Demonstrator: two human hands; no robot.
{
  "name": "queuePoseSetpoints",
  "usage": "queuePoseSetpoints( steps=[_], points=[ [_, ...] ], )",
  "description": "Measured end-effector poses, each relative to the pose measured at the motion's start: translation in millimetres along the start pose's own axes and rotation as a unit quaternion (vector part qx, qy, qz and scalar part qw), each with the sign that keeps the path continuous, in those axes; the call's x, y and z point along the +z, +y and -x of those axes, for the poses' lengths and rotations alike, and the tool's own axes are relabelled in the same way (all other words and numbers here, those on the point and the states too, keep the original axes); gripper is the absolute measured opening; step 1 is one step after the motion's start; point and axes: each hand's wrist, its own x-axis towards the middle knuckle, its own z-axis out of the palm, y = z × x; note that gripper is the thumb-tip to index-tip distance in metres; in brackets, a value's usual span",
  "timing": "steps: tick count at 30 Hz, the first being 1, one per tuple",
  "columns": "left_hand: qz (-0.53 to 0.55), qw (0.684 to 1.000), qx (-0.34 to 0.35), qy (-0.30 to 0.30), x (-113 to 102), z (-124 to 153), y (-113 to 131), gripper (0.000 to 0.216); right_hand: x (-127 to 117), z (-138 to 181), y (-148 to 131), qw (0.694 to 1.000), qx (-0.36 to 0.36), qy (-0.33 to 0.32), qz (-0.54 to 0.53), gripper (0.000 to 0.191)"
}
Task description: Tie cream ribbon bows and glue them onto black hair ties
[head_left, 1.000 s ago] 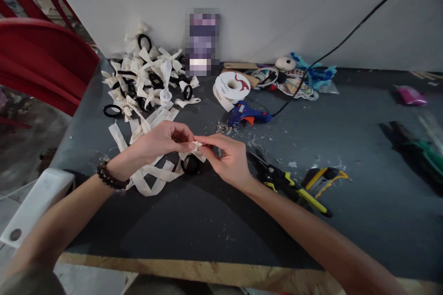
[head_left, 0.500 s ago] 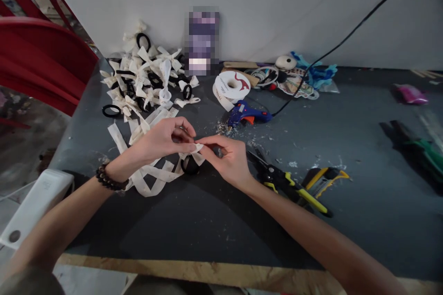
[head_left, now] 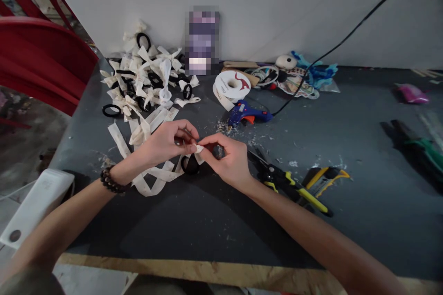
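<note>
Between the fingertips of both hands is a small piece of white ribbon, part of a bow with a black hair tie hanging just below. My left hand pinches it from the left, thumb and fingers closed. From the right, my right hand grips the same ribbon between thumb and forefinger. The ribbon's exact fold is hidden by the fingers. Loose white ribbon strips lie beneath and beside my left hand. A blue glue gun rests just beyond my right hand.
A heap of white bows on black hair ties fills the back left, near a ribbon spool and a pixelated upright object. Yellow-black pliers and a utility knife lie right. A white box-like device sits left; glue scraps are scattered about.
My left hand has shifted slightly right, and its fingertips now meet those of my right hand more closely on the ribbon. The things on the table have not moved.
</note>
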Motion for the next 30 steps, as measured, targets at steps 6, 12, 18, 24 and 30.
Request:
queuePoseSetpoints(
  steps=[6, 12, 18, 24, 30],
  points=[
    [0.037, 0.999, 0.004, 0.01, 4.9, 1.4, 2.4, 0.031, 2.5, 2.2, 2.9, 0.999, 0.044, 0.021, -0.001, 0.005],
    [0.064, 0.998, -0.009, 0.019, 7.3, 2.2, 3.7, 0.034, 1.4, 2.9, 5.8, 1.0, 0.006, -0.007, 0.005, 0.023],
    [0.072, 0.997, -0.029, 0.03, 6.1, 1.5, 2.1, 0.031, -1.2, 0.8, 1.6, 1.0, -0.017, -0.002, 0.024, 0.007],
    [0.08, 0.996, -0.033, 0.032, 5.4, 0.7, 0.7, 0.04, 1.3, 1.3, 0.2, 0.998, 0.03, 0.017, 0.043, 0.012],
    [0.046, 0.999, -0.012, -0.012, 7.5, 1.4, -0.1, 0.043, 0.8, 0.8, 2.2, 0.999, 0.019, -0.014, 0.029, 0.006]
  ],
)
